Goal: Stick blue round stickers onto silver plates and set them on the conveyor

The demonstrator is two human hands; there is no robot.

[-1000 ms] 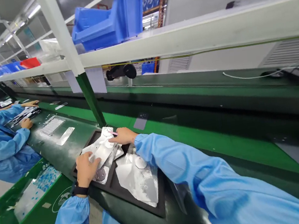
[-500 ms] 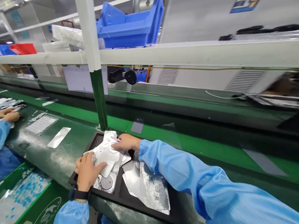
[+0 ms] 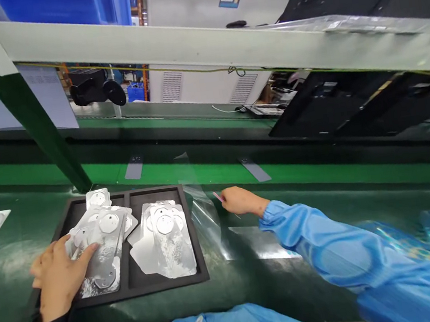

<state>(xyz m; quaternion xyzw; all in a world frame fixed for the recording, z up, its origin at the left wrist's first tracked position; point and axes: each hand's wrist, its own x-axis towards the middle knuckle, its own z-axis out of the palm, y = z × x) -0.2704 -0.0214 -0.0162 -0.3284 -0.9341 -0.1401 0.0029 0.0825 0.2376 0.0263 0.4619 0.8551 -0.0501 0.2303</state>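
Sitting at the lower left of the frame, a black tray (image 3: 144, 290) has two boxes, each holding shiny silver sheets (image 3: 165, 240). The left hand (image 3: 57, 277) lies spread flat on the left pile (image 3: 106, 232). The right hand (image 3: 239, 202), in the middle, pinches a small pink thing (image 3: 218, 196), too blurry to name, beside clear film (image 3: 207, 224) on the green table (image 3: 253, 281). A blue bin (image 3: 74, 6) is cut off at top left.
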